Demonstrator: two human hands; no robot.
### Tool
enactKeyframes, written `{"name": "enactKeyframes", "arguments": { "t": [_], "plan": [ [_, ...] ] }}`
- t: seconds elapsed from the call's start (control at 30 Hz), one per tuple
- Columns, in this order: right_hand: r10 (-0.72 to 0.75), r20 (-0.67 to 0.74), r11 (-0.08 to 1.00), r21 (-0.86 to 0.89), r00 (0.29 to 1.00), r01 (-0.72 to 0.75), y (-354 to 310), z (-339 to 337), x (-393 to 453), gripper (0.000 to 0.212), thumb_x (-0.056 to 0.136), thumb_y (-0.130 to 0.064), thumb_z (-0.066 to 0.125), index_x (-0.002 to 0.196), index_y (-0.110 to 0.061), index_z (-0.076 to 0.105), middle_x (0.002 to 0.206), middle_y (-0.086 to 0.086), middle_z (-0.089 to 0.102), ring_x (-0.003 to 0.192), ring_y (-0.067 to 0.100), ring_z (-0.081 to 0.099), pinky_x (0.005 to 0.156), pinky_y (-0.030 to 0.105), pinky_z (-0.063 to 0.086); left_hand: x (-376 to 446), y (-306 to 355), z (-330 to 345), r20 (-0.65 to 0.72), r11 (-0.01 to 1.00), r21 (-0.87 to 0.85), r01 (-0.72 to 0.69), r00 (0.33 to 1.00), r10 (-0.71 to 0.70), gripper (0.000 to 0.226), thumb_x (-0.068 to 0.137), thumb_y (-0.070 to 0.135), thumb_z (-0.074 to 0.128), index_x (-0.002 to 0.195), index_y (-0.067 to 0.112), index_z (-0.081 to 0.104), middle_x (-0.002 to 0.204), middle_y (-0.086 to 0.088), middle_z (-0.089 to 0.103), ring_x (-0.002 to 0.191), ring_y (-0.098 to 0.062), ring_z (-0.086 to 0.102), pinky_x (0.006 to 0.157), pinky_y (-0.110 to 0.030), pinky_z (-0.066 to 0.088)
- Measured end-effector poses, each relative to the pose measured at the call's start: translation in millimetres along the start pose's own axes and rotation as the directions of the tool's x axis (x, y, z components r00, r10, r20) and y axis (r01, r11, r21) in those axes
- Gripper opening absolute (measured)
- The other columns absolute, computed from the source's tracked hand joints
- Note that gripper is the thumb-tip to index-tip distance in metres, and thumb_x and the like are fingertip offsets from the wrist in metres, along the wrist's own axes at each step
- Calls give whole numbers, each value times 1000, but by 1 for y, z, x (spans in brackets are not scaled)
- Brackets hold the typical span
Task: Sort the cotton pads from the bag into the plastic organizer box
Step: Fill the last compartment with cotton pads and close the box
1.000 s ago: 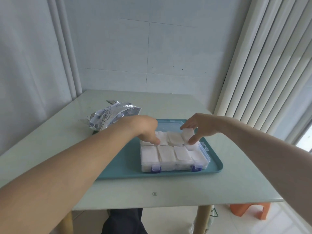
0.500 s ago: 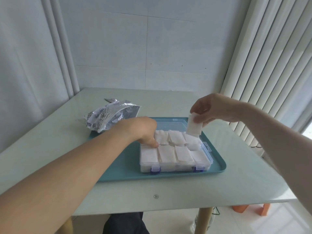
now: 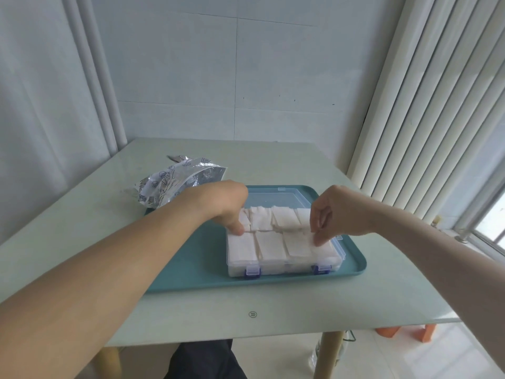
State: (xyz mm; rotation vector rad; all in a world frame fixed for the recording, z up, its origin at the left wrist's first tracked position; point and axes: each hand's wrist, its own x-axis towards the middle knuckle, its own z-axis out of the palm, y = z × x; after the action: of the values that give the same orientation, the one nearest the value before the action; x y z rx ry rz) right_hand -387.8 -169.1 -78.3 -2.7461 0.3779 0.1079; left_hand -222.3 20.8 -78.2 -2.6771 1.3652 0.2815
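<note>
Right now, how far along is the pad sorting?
Nearly done: the organizer box on the tray shows cotton pads in every visible compartment. The right hand touches the right-side pads; the left hand rests at the box's left. The bag lies aside, contents unseen.

Teal tray (image 3: 191, 272) on pale green table (image 3: 287, 305); orange stool (image 3: 404, 330) on floor; vertical blinds (image 3: 437, 105) right.
</note>
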Motion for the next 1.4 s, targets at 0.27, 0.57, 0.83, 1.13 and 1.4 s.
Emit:
{"name": "enactKeyframes", "arguments": {
  "t": [0.27, 0.57, 0.83, 1.13, 1.4],
  "plan": [
    [-63, -57, 959, -282, 996, 44, -5, 3, -2, 41, 63, -41, 93, 73, -29, 56, 75, -12, 58, 74, 9, 52, 61, 23, 40, 0, -5, 3, -23, 999, -47, 7, 1000, -8, 56, 71, 53, 82, 99, 10, 61, 111, -10, 66, 89, -26, 60, 83, -35, 50],
    [-165, -101, 979, -135, 981, 150, -23, 32, 25, 25, 103, -30, 52, 122, -33, 68, 112, -1, 54, 98, 14, 56, 86, 26, 41, -10, -5, 14, -263, 989, -146, -40, 965, 0, 49, 90, 40, 69, 132, 17, 57, 129, -3, 55, 125, -23, 45, 90, -29, 36],
    [-122, 65, 977, -167, 990, 132, -31, 29, 18, 33, 105, -43, 38, 128, -37, 60, 108, -5, 51, 101, 15, 51, 89, 29, 37, -13, 11, 29, -178, 984, -56, -170, 971, 158, 47, 98, 5, 45, 141, 25, 44, 125, -5, 54, 117, -26, 52, 76, -29, 33],
    [207, -139, 977, -25, 968, -212, -31, 14, 39, 49, 81, -46, 77, 113, -8, 72, 109, 11, 72, 96, 26, 66, 84, 36, 53, -6, 16, 21, -48, 989, -42, -139, 989, 137, 49, 100, 7, 40, 142, 31, 47, 137, -6, 48, 127, -26, 47, 90, -30, 39],
    [255, -211, 966, 6, 944, -260, -45, 12, 49, 39, 58, -36, 92, 56, -12, 61, 41, -5, 55, 45, 15, 49, 50, 23, 41, -9, 16, 19, -29, 987, -99, -128, 992, 126, 48, 102, 10, 40, 144, 32, 47, 139, -4, 48, 129, -25, 48, 87, -24, 36]
  ]
}}
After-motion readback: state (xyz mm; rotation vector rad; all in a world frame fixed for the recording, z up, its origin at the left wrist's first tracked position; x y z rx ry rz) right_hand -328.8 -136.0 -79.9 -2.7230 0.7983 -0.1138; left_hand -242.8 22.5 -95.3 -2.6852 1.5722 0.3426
